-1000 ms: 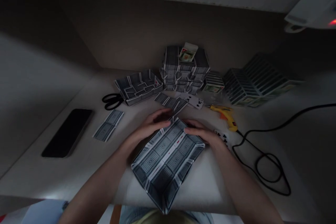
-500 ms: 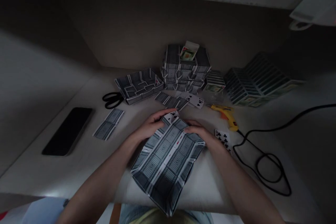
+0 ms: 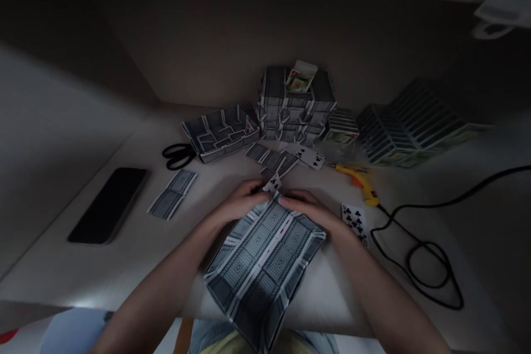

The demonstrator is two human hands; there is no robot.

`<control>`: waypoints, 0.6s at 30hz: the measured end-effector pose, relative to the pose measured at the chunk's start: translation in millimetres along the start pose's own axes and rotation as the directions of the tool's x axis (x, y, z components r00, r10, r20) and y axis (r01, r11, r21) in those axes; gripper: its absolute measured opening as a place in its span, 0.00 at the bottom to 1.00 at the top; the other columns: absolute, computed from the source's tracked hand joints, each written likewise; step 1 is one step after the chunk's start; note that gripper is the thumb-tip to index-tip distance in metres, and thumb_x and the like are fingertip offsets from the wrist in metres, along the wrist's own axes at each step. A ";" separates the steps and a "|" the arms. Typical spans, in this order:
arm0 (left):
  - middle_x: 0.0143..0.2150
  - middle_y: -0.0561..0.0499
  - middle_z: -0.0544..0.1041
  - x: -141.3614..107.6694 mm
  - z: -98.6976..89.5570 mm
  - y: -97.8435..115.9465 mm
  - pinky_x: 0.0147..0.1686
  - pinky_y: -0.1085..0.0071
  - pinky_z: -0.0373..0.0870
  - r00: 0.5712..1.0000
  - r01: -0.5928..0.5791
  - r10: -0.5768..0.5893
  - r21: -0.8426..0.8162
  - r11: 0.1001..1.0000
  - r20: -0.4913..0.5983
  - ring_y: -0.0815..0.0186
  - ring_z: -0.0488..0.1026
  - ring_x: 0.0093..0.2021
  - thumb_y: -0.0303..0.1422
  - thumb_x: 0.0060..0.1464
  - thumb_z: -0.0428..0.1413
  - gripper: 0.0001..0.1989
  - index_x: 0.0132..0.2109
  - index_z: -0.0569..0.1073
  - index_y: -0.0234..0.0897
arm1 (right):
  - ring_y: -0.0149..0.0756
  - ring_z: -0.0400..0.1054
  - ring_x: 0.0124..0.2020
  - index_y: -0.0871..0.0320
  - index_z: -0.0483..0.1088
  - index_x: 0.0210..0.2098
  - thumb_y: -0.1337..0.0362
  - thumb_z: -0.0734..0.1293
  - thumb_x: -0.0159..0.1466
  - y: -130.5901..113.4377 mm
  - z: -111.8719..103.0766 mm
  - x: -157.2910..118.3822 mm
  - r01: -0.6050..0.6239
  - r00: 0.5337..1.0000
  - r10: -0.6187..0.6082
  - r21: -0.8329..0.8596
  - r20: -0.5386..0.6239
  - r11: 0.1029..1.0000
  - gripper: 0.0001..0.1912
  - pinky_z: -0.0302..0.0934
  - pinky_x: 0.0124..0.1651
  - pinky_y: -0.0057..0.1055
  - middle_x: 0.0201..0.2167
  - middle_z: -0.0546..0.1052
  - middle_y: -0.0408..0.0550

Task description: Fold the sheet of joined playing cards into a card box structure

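An open box made of playing cards [image 3: 259, 257], patterned backs showing, is tilted towards me over the table's front edge. My left hand [image 3: 243, 202] pinches its far left edge, thumb on the rim and fingers curled behind. My right hand [image 3: 309, 209] grips the far wall near the corner, its thumb on the rim and fingers mostly hidden behind. A playing card with black pips [image 3: 272, 182] sticks up at the far corner between my hands; how it is attached is hidden.
A phone [image 3: 108, 204], joined cards [image 3: 172, 194] and black-handled scissors [image 3: 178, 156] lie left. Behind stand another card tray [image 3: 219, 150] and stacked card boxes [image 3: 294, 102]. To the right are a yellow glue gun [image 3: 360, 181], its looping cable [image 3: 423, 243], a loose card [image 3: 353, 220] and card packs [image 3: 415, 127].
My right hand has slid left along the far rim, its thumb now near the corner. My left fingers have curled in more. The box has dipped slightly towards me.
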State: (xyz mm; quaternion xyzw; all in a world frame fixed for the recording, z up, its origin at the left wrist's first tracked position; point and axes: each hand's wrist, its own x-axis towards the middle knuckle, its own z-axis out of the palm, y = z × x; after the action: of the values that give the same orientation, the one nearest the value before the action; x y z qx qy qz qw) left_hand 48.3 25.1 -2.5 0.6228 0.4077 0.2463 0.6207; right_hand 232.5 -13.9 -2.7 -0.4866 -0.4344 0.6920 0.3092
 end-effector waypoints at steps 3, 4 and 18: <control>0.30 0.53 0.75 -1.2 -0.6 1.9 0.31 0.74 0.63 0.995 0.007 0.004 0.110 0.994 -0.105 0.65 0.70 0.32 0.37 0.48 0.51 0.14 0.35 0.74 0.30 | 0.34 0.68 0.33 0.58 0.72 0.35 0.55 0.69 0.50 0.9 -3.4 0.5 -0.018 1.000 0.018 0.006 -0.014 1.000 0.17 0.59 0.35 0.27 0.30 0.75 0.42; 0.30 0.53 0.75 -1.9 -0.8 2.2 0.31 0.74 0.63 0.994 0.005 0.009 0.121 0.993 -0.113 0.65 0.70 0.32 0.37 0.48 0.50 0.14 0.35 0.74 0.30 | 0.34 0.68 0.33 0.58 0.72 0.35 0.55 0.69 0.49 1.4 -4.5 0.6 -0.024 1.000 0.024 0.005 -0.011 1.000 0.16 0.59 0.35 0.28 0.30 0.75 0.42; 0.31 0.52 0.74 -6.4 -1.5 4.4 0.32 0.75 0.64 0.986 -0.070 0.075 0.036 0.997 -0.149 0.68 0.69 0.31 0.31 0.46 0.52 0.10 0.36 0.72 0.32 | 0.36 0.69 0.36 0.56 0.71 0.41 0.58 0.68 0.51 11.1 -24.1 4.6 -0.009 0.998 0.011 -0.020 0.066 1.000 0.18 0.60 0.39 0.31 0.34 0.76 0.43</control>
State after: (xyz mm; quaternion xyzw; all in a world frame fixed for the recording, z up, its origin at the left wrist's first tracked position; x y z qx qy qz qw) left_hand 44.5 21.2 3.3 0.6263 0.4339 0.3086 0.5694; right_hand 253.6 -7.5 -18.1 -0.4688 -0.4486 0.7049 0.2866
